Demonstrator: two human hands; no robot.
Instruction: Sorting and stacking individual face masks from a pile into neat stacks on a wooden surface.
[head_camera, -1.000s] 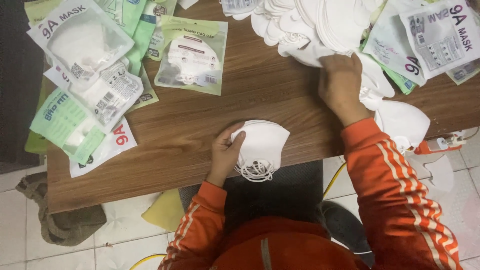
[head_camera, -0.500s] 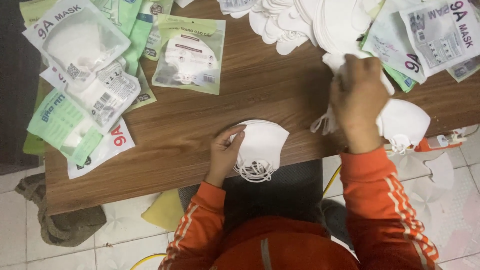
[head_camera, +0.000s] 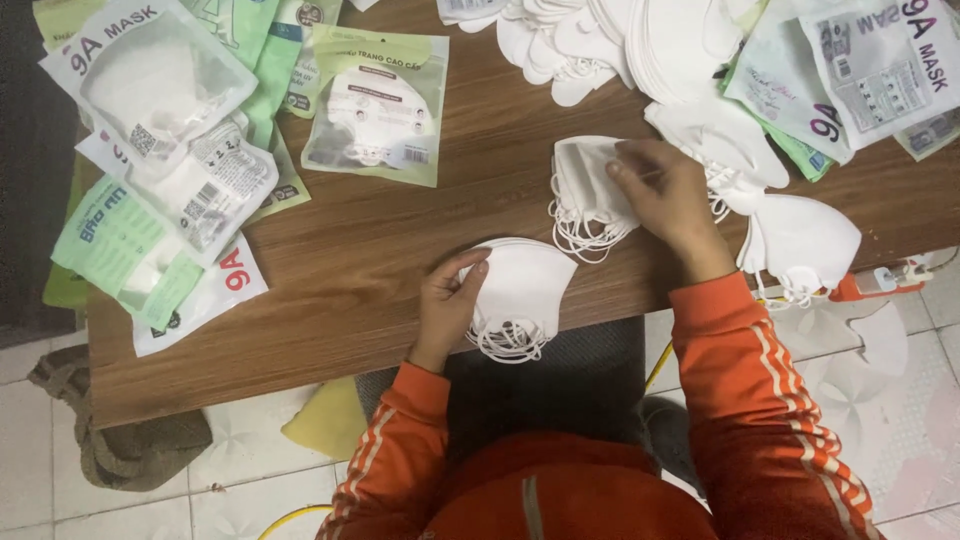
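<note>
Masks: sealed pouches (head_camera: 375, 105) lie at the table's (head_camera: 340, 270) far left corner. Left hand (head_camera: 450, 305) presses flat, fingers together, on a small mask stack (head_camera: 520, 295) at the near edge. Right hand (head_camera: 670, 195) pinches 1 folded batch (head_camera: 590, 190) mid-table. Loose pile (head_camera: 650, 40) at far right remains — judged well short of done.

— How is the table (head_camera: 380, 270) laid out?
— A stack of masks (head_camera: 525, 290) is placed at the near edge, with the left hand (head_camera: 450, 300) resting on its left side. Just behind and to the right, a 2nd bunch of masks (head_camera: 585, 190) is pressed under the right hand (head_camera: 670, 195).
— And further off?
— Packets (head_camera: 160, 160) are spread over the left end; a sealed pouch (head_camera: 378, 105) lies right of them. Loose masks (head_camera: 640, 45) are heaped at the far right, beside more packets (head_camera: 870, 70).
</note>
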